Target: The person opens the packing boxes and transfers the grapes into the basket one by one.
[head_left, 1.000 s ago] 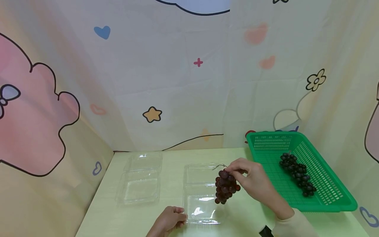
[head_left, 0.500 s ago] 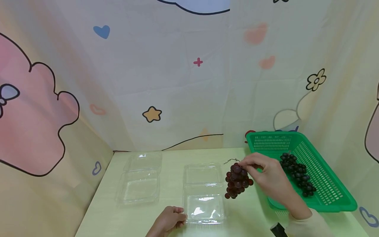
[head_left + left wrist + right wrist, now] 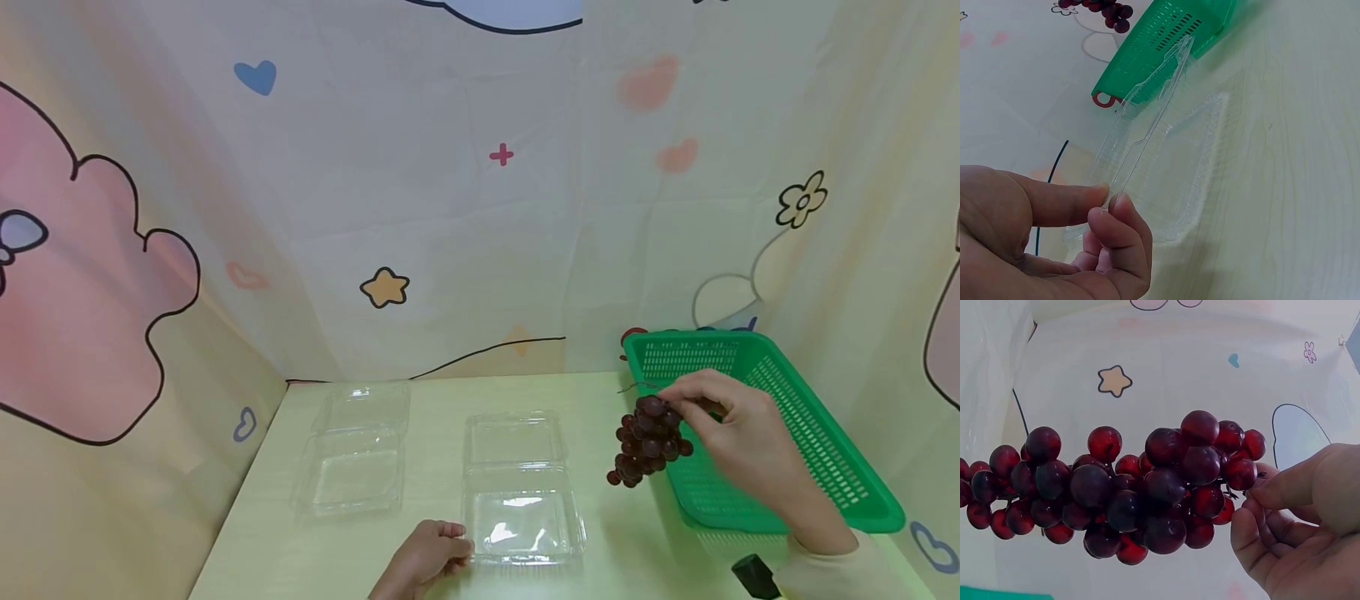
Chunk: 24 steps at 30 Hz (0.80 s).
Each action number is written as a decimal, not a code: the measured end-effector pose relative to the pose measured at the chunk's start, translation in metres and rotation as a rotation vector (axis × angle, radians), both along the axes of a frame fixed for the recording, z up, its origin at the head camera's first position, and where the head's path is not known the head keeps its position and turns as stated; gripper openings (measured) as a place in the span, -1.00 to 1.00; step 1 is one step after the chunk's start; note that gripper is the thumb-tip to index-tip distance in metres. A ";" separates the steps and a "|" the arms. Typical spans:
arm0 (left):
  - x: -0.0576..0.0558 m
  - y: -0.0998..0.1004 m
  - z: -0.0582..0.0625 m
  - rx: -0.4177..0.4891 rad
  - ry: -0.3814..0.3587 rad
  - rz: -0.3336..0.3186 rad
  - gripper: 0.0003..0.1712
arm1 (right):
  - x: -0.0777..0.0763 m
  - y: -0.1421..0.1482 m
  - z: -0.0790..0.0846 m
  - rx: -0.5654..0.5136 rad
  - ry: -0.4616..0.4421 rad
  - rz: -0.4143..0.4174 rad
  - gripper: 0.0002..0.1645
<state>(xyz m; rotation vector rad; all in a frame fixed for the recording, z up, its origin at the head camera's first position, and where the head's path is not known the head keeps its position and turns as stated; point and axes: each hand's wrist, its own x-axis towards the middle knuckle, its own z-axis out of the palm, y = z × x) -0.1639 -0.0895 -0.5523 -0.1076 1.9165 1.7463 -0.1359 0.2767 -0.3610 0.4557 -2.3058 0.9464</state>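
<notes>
A bunch of dark red grapes (image 3: 649,440) hangs from my right hand (image 3: 750,446), whose thumb and fingers pinch it by the stem at its top. In the head view the bunch is in front of the left side of the green basket (image 3: 862,492). The right wrist view shows the grapes (image 3: 1125,494) up close, with the fingertips at the stem end. My left hand (image 3: 431,554) pinches the near left edge of an open clear plastic clamshell box (image 3: 517,521). In the left wrist view, thumb and finger grip the rim of that box (image 3: 1141,140).
A second open clear clamshell box (image 3: 356,475) lies to the left on the pale table (image 3: 255,542). A patterned curtain (image 3: 450,208) stands behind the table. The dark grape bunch seen earlier in the basket is hidden behind my right hand.
My right hand has moved right, and slightly up in the view, carrying the grapes from over the clamshell box to the basket's left side. My left hand stays at the box edge.
</notes>
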 end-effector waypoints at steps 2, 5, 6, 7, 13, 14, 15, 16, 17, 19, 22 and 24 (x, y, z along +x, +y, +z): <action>-0.001 0.000 -0.001 -0.006 0.001 0.001 -0.87 | 0.002 0.007 0.002 0.022 0.008 -0.024 -0.61; -0.001 0.000 -0.002 -0.011 0.005 0.004 -0.87 | 0.004 0.017 0.004 0.052 0.028 -0.052 -0.59; -0.001 0.000 -0.003 -0.012 0.007 0.004 -0.87 | 0.005 0.021 0.005 0.063 0.037 -0.059 -0.59; -0.001 0.000 -0.003 -0.013 0.009 0.004 -0.88 | 0.005 0.025 0.006 0.076 0.050 -0.067 -0.57; 0.000 0.000 -0.003 -0.015 0.019 -0.001 -0.91 | 0.010 0.049 0.009 0.111 0.038 -0.131 -0.57; 0.000 0.000 -0.003 -0.015 0.020 0.000 -0.91 | 0.012 0.052 0.010 0.115 0.030 -0.147 -0.58; 0.000 0.000 -0.002 -0.015 0.022 -0.001 -0.91 | 0.013 0.056 0.011 0.122 0.029 -0.164 -0.60; 0.000 0.000 -0.002 -0.016 0.025 -0.001 -0.91 | 0.014 0.060 0.012 0.133 0.030 -0.182 -0.62; 0.001 0.000 -0.002 -0.015 0.026 -0.001 -0.91 | 0.015 0.063 0.013 0.144 0.033 -0.198 -0.63; 0.001 0.000 -0.001 -0.017 0.026 0.001 -0.91 | 0.017 0.069 0.016 0.148 0.031 -0.221 -0.67; 0.001 -0.001 -0.001 -0.017 0.022 0.003 -0.91 | 0.019 0.077 0.018 0.149 0.022 -0.262 -0.71; 0.001 -0.001 0.000 -0.022 0.021 0.004 -0.91 | 0.020 0.082 0.019 0.147 0.003 -0.287 -0.73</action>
